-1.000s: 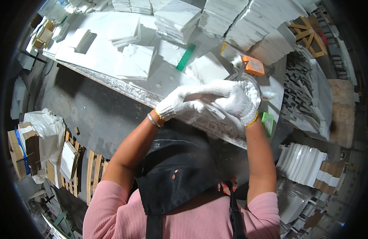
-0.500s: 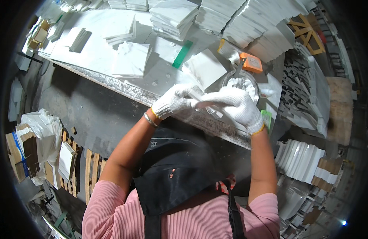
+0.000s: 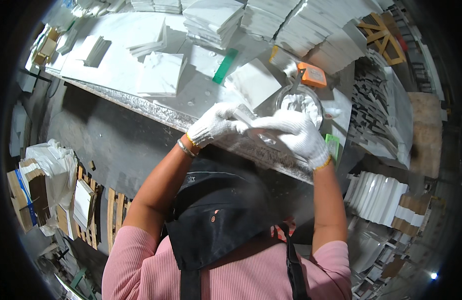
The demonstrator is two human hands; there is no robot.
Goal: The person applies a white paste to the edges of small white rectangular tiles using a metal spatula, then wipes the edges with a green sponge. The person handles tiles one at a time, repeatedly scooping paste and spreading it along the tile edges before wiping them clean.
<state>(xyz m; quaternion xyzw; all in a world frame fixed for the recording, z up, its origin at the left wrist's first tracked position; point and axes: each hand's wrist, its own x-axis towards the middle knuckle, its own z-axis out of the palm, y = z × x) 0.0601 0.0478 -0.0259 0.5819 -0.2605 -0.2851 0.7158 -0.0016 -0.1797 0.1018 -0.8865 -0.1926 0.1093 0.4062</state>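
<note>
Fingers [image 3: 271, 125] (gloved) lower on tile [image 3: 246, 116]

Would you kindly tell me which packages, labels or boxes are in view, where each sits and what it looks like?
Cardboard boxes: on the floor at far left, brown, open, holding white tiles, one with a blue stripe.
Orange box: on the workbench beyond the right hand, small, flat, rectangular, with a pale label.
Cardboard pieces: lower right, brown, beside upright white tiles.
No screens or signs show.
</note>
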